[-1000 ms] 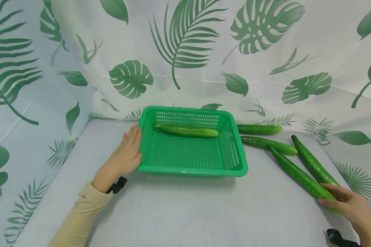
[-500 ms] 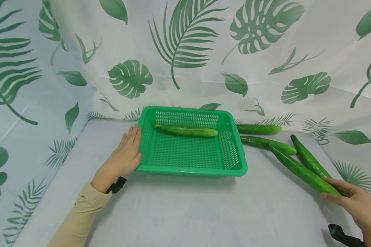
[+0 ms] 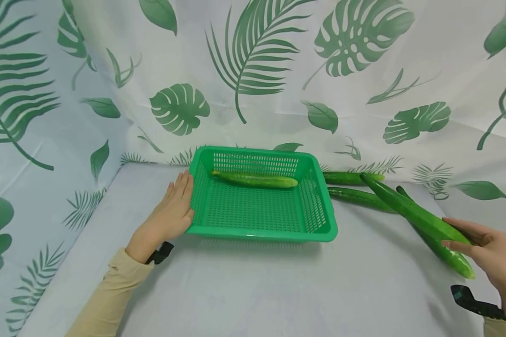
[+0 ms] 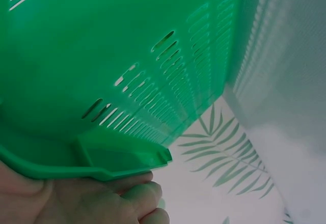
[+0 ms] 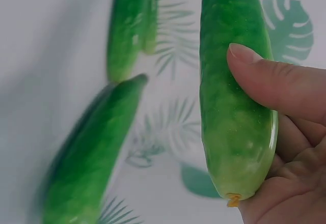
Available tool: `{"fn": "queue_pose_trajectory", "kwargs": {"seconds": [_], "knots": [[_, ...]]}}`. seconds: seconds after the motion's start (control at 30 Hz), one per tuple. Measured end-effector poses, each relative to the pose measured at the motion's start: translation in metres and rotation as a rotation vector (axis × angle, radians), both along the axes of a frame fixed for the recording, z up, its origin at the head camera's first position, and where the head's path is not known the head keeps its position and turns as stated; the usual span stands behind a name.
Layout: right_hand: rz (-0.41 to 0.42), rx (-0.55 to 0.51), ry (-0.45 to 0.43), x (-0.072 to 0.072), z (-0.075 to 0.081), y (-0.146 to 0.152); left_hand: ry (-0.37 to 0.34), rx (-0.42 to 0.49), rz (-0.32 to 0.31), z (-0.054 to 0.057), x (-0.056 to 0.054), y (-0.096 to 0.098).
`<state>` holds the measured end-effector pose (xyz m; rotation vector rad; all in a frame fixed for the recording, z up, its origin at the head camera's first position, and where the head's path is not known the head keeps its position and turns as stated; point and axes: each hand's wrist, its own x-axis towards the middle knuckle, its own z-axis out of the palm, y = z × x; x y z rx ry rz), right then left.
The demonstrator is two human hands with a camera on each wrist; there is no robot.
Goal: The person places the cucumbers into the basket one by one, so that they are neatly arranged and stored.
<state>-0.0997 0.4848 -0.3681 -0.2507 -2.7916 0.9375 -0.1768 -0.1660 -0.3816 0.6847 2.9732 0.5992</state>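
My right hand (image 3: 489,248) grips a long green cucumber (image 3: 413,210) near its blunt end, thumb on one side and fingers behind, the far end pointing up and left. In the right wrist view the held cucumber (image 5: 237,107) shows a small yellow blossom stub at its tip. Beneath it in the head view lies another cucumber (image 3: 451,257) on the table. My left hand (image 3: 168,210), fingers straight, rests against the left side of a green slotted plastic basket (image 3: 261,232). One cucumber (image 3: 257,179) lies inside the basket along its back.
Two more cucumbers, a rear one (image 3: 341,178) and a nearer one (image 3: 358,197), lie on the white table (image 3: 257,290) just right of the basket. A leaf-printed curtain (image 3: 270,126) hangs behind the table and at both sides.
My right hand has lifted the cucumber off the table, its far end rising up over the others. The left hand and the basket stay in place.
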Motion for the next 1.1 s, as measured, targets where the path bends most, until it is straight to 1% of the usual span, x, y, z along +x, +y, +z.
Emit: {"fn": "queue_pose_trajectory", "kwargs": {"seconds": [0.17, 0.23, 0.37, 0.43, 0.57, 0.63, 0.73, 0.83, 0.9, 1.1], "knots": [[0.001, 0.064, 0.008, -0.016, 0.02, -0.014, -0.013, -0.001, 0.002, 0.001, -0.001, 0.001], [0.006, 0.095, -0.001, -0.022, 0.028, -0.022, -0.013, -0.001, 0.003, 0.001, -0.001, 0.001], [0.016, 0.127, -0.047, -0.033, 0.047, -0.041, -0.006, -0.009, 0.002, 0.001, -0.002, 0.0], [0.035, 0.116, -0.051, -0.038, 0.058, -0.052, -0.006, -0.018, 0.004, 0.001, -0.003, 0.0], [0.076, 0.055, -0.046, -0.049, 0.077, -0.074, -0.007, -0.019, 0.003, 0.001, -0.004, -0.001], [0.108, 0.005, -0.036, -0.056, 0.086, -0.085, -0.008, -0.022, 0.003, 0.001, -0.004, -0.001], [0.169, -0.016, -0.007, -0.069, 0.097, -0.105, -0.009, -0.022, 0.005, 0.002, -0.004, -0.001], [0.245, -0.022, 0.031, -0.083, 0.105, -0.126, -0.009, -0.02, 0.008, 0.003, -0.003, -0.001], [0.281, -0.022, 0.05, -0.091, 0.108, -0.14, -0.008, -0.017, 0.006, 0.002, -0.002, 0.0], [0.361, -0.052, 0.033, -0.117, 0.112, -0.182, -0.005, 0.0, 0.0, 0.002, 0.001, 0.001]]}}
